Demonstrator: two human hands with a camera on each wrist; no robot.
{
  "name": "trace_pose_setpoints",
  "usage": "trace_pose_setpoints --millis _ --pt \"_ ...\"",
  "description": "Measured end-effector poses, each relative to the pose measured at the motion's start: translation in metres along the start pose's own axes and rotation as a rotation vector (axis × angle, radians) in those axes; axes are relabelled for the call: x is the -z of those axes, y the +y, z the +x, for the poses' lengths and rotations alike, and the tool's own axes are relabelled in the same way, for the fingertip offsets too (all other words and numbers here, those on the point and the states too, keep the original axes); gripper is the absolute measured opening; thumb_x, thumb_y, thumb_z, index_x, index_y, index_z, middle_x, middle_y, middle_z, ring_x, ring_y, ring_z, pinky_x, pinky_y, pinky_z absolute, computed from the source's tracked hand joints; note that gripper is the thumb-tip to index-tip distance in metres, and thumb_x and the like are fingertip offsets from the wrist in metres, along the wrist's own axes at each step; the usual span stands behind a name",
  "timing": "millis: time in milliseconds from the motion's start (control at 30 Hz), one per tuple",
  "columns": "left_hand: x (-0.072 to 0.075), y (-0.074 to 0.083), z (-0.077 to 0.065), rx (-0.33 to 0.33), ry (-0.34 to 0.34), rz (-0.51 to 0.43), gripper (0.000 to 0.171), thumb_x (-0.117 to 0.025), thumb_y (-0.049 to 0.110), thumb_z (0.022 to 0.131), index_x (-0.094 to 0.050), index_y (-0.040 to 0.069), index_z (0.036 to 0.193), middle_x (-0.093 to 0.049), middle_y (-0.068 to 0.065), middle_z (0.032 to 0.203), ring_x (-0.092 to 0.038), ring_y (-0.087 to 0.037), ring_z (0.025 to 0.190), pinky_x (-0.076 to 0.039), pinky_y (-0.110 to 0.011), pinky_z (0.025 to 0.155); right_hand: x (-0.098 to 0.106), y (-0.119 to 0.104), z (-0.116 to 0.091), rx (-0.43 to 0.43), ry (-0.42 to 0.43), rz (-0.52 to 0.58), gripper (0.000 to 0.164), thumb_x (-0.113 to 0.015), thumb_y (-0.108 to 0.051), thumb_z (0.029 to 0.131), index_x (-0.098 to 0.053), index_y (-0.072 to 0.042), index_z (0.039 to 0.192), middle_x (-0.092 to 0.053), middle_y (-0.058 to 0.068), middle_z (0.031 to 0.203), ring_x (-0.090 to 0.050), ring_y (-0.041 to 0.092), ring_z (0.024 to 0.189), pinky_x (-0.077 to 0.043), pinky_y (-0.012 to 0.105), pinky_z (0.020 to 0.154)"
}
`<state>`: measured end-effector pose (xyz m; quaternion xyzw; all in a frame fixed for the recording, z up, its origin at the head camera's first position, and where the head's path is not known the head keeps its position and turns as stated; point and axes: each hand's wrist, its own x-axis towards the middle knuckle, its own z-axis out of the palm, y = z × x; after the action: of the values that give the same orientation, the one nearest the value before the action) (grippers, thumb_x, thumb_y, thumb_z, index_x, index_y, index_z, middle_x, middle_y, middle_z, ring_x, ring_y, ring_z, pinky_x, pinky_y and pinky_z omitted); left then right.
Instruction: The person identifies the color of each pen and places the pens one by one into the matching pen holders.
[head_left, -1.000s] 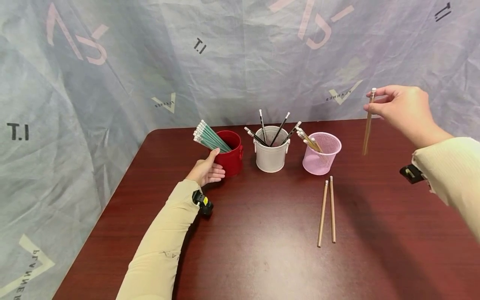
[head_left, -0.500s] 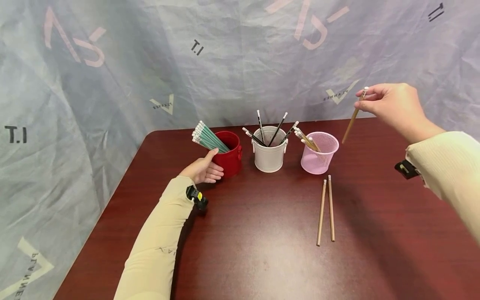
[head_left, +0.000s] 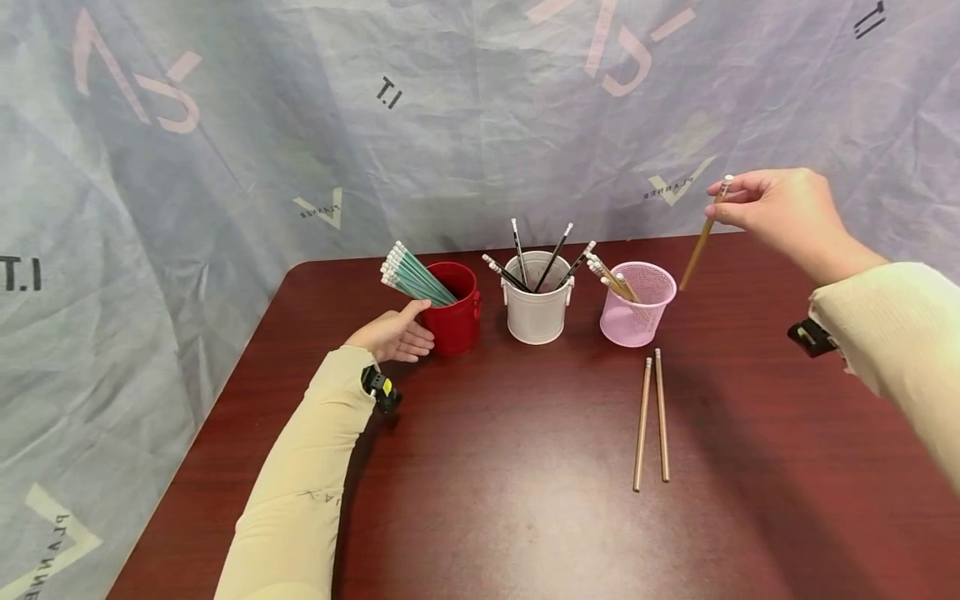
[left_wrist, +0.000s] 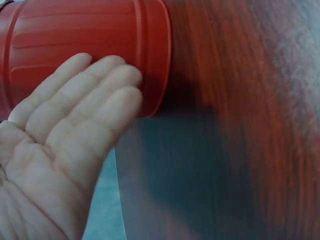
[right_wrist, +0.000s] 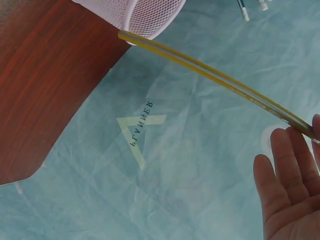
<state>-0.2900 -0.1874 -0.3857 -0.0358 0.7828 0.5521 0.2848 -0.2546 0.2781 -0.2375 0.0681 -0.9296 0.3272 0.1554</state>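
A gold pencil (head_left: 699, 250) hangs slantwise from my right hand (head_left: 787, 212), pinched near its white eraser. Its lower end is close to the rim of the pink mesh cup (head_left: 632, 325), where several gold pencils (head_left: 617, 282) lean. The right wrist view shows the held pencil (right_wrist: 210, 74) along its length. My left hand (head_left: 392, 335) is beside the red bucket (head_left: 455, 329), its fingers straight in the left wrist view and in front of the bucket's wall (left_wrist: 75, 40). Whether they touch it I cannot tell. Teal pencils (head_left: 414, 275) with white erasers lean in that bucket.
Between the red bucket and the pink cup stands a white bucket (head_left: 536, 321) with several black pencils (head_left: 552, 262). Two gold pencils (head_left: 642, 425) lie on the dark red table (head_left: 487, 500) in front of the pink cup. A grey printed cloth (head_left: 450, 125) hangs behind.
My right hand has moved left with the gold pencil, whose lower end has swung toward the pink cup. My left hand has shifted slightly left beside the red bucket.
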Motion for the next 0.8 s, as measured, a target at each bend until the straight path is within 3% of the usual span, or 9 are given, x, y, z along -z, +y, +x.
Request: trace_pose_setpoints --millis 133,233,333,500,633,733,800 --pt "-0.003 0.000 0.000 0.007 0.029 -0.017 0.075 -0.037 0.053 0.096 -0.050 -0.014 0.126 -0.055 -0.029 0.128 -0.056 -0.037 0.116 -0.051 -0.037 0.090 -0.003 -0.004 0.002 0.025 -0.003 -0.007 0.023 -0.071 -0.021 0.084 -0.066 -0.043 0.081 -0.050 -0.046 0.064 -0.048 -0.022 0.066 -0.035 0.009 0.058" --pt "-0.004 0.000 0.000 0.004 0.038 -0.022 0.074 -0.037 0.053 0.096 -0.050 -0.014 0.125 -0.055 -0.028 0.127 -0.055 -0.037 0.117 -0.052 -0.034 0.086 -0.004 -0.006 0.005 0.048 0.006 -0.034 0.006 -0.070 -0.019 0.084 -0.075 -0.023 0.082 -0.047 -0.048 0.066 -0.046 -0.023 0.066 -0.034 0.009 0.057" --pt "-0.005 0.000 0.000 0.011 0.038 -0.045 0.074 -0.039 0.053 0.096 -0.050 -0.014 0.125 -0.056 -0.027 0.126 -0.055 -0.037 0.118 -0.053 -0.032 0.084 -0.004 -0.009 0.008 0.067 0.023 -0.066 0.018 -0.070 -0.018 0.084 -0.074 -0.001 0.088 -0.043 -0.050 0.065 -0.044 -0.024 0.064 -0.032 0.010 0.058" --pt "-0.006 -0.002 0.001 0.043 0.044 -0.098 0.075 -0.041 0.054 0.094 -0.050 -0.013 0.127 -0.059 -0.023 0.121 -0.054 -0.036 0.118 -0.052 -0.034 0.087 -0.008 -0.011 0.012 0.066 0.041 -0.070 0.014 -0.071 -0.016 0.082 -0.073 -0.003 0.088 -0.042 -0.049 0.059 -0.042 -0.025 0.060 -0.031 0.014 0.058" --pt "-0.007 -0.003 0.001 0.043 0.051 -0.122 0.075 -0.042 0.053 0.094 -0.049 -0.014 0.127 -0.059 -0.022 0.119 -0.054 -0.036 0.119 -0.048 -0.039 0.095 -0.021 -0.006 0.011 0.122 0.015 -0.132 0.019 -0.070 -0.014 0.081 -0.072 0.001 0.092 -0.069 -0.017 0.067 -0.044 -0.019 0.060 -0.035 0.021 0.062" --pt "-0.007 -0.003 0.000 0.047 0.065 -0.141 0.075 -0.044 0.053 0.094 -0.049 -0.014 0.127 -0.060 -0.022 0.118 -0.055 -0.036 0.118 -0.047 -0.040 0.095 -0.034 0.000 0.007 0.162 -0.022 -0.187 0.017 -0.068 -0.012 0.081 -0.072 0.000 0.092 -0.072 0.012 0.080 -0.053 -0.004 0.063 -0.038 0.031 0.064" --pt "-0.007 -0.004 0.000 0.047 0.077 -0.148 0.076 -0.044 0.054 0.093 -0.050 -0.014 0.126 -0.061 -0.022 0.117 -0.057 -0.035 0.115 -0.049 -0.039 0.094 -0.043 0.004 0.004 0.174 -0.052 -0.193 0.014 -0.068 -0.011 0.081 -0.073 -0.001 0.090 -0.071 0.013 0.079 -0.057 0.007 0.066 -0.039 0.035 0.064"
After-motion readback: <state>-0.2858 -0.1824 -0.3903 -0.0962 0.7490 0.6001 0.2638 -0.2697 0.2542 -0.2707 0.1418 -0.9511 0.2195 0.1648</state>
